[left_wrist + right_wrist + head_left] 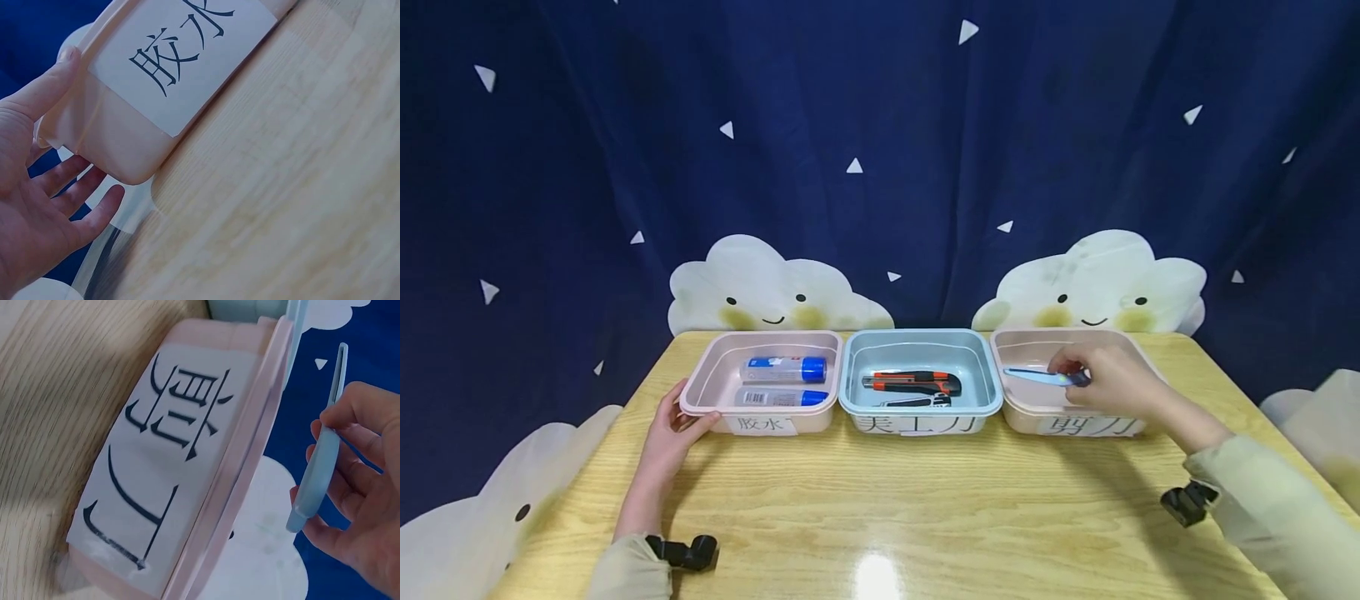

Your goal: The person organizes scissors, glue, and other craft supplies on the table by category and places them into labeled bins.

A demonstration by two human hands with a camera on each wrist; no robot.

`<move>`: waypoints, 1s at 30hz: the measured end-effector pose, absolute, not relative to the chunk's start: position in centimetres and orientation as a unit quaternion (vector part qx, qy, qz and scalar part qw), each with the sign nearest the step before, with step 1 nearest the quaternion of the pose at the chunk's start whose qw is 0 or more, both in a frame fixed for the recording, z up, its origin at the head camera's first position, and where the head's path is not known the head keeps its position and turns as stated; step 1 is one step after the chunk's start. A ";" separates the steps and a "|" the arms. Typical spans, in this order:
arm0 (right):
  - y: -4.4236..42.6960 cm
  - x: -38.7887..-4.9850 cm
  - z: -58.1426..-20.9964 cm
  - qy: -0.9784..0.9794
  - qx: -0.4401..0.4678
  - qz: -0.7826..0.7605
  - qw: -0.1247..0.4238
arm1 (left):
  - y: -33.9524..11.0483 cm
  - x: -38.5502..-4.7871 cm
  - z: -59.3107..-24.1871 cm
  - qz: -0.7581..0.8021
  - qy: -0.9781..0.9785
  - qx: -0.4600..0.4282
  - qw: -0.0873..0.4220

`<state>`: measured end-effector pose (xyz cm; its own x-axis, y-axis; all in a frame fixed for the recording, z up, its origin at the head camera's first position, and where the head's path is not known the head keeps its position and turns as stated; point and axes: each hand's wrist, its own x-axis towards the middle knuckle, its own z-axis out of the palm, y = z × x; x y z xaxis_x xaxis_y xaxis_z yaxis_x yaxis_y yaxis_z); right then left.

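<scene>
My right hand [1101,375] pinches a pair of light blue scissors [1036,377] between thumb and fingers, above the right pink bin [1022,410]. In the right wrist view the scissors [320,469] are seen edge-on, slim and closed, raised beyond the bin's rim. At the left, my left hand [668,437] holds the front left corner of another pink bin [700,392]. In the left wrist view its thumb lies on the rim, and the other fingers are spread by the side wall. Two clear glue bottles with blue caps [814,369] lie inside that bin.
Between the pink bins stands a light blue bin [846,392] holding orange-and-black utility knives [917,383] and a dark one [917,402]. Each bin has a white paper label on its front. All stand in a row on the wooden table [880,492], before a dark blue curtain [880,100].
</scene>
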<state>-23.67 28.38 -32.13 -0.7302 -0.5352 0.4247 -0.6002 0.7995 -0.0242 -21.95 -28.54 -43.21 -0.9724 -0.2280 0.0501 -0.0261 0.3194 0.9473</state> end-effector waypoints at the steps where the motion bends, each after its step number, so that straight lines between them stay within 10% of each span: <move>1: 28.4 -23.9 -32.1 -0.928 0.304 0.081 0.197 | -28.6 -22.0 -43.2 -0.577 -0.808 0.078 0.088; 30: 32.0 -29.8 -36.7 -0.980 0.182 0.063 0.042 | -28.4 -21.6 -42.9 -0.577 -0.809 0.090 0.072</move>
<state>-29.81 31.95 -36.74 -0.9305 -0.3509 0.1050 -0.3615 0.9260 -0.1087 -21.59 -28.42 -42.93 -0.9736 -0.2280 0.0126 -0.0621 0.3177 0.9462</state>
